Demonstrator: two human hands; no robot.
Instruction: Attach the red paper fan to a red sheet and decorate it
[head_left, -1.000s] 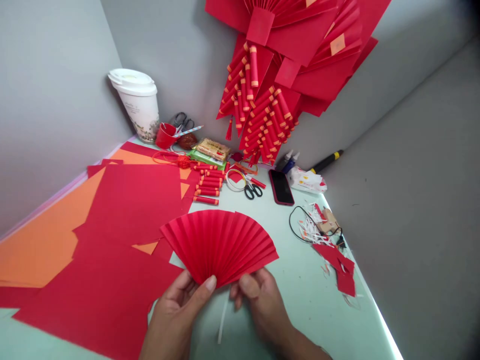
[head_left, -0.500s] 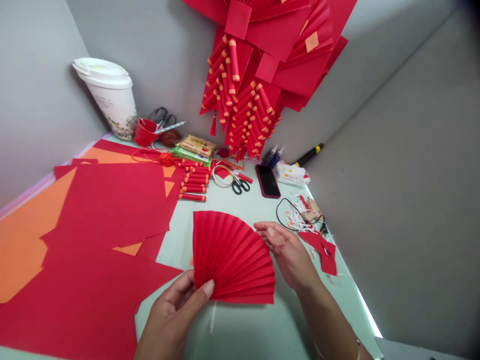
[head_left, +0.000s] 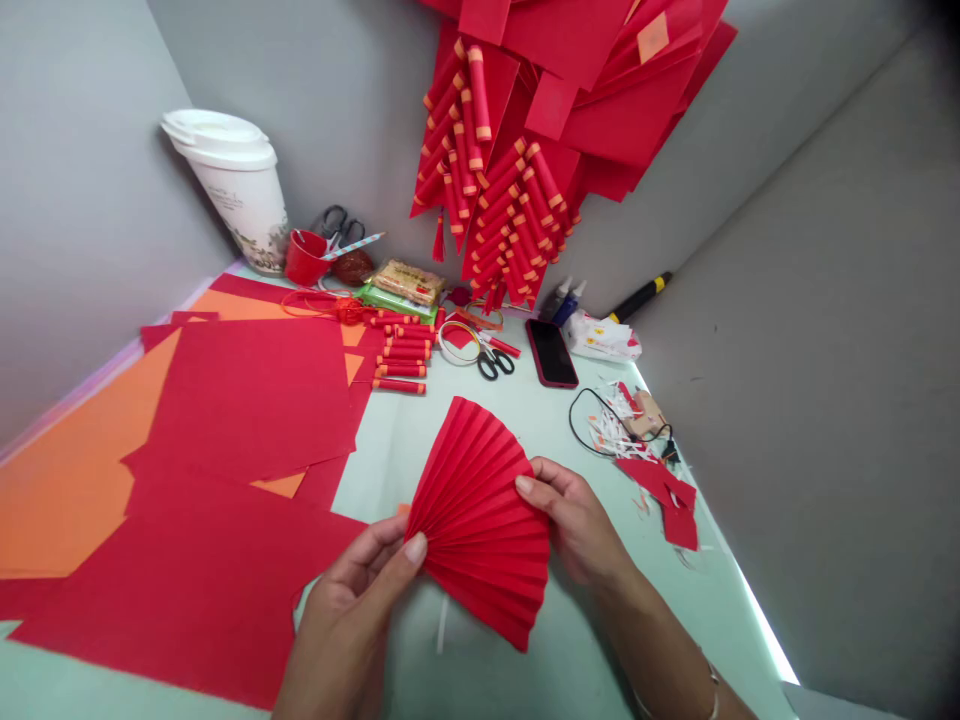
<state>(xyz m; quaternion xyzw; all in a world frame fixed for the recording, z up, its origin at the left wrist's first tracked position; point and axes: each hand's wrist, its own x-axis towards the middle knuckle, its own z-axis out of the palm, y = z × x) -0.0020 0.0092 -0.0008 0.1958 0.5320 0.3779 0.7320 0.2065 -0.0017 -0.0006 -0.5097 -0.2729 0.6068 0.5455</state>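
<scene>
A pleated red paper fan [head_left: 480,510] is spread open above the pale green table [head_left: 585,660]. My left hand [head_left: 352,610] pinches its narrow folded end between thumb and fingers. My right hand [head_left: 574,520] grips the fan's outer curved edge on the right side, fingers curled over the pleats. A thin white strip [head_left: 442,635] lies on the table under the fan.
Large red paper sheets [head_left: 240,400] and orange sheets [head_left: 67,470] cover the left. Behind lie red paper rolls [head_left: 401,355], black scissors [head_left: 495,362], a phone [head_left: 552,352], a white cup [head_left: 236,185], a red cup [head_left: 306,258], a black cable [head_left: 592,425] and paper scraps [head_left: 667,490]. Red paper decorations [head_left: 517,170] hang on the wall.
The fan has rotated clockwise, its arc now pointing right. My right hand left the fan's base, swung out to the right and now grips the outer edge. My left hand kept its pinch.
</scene>
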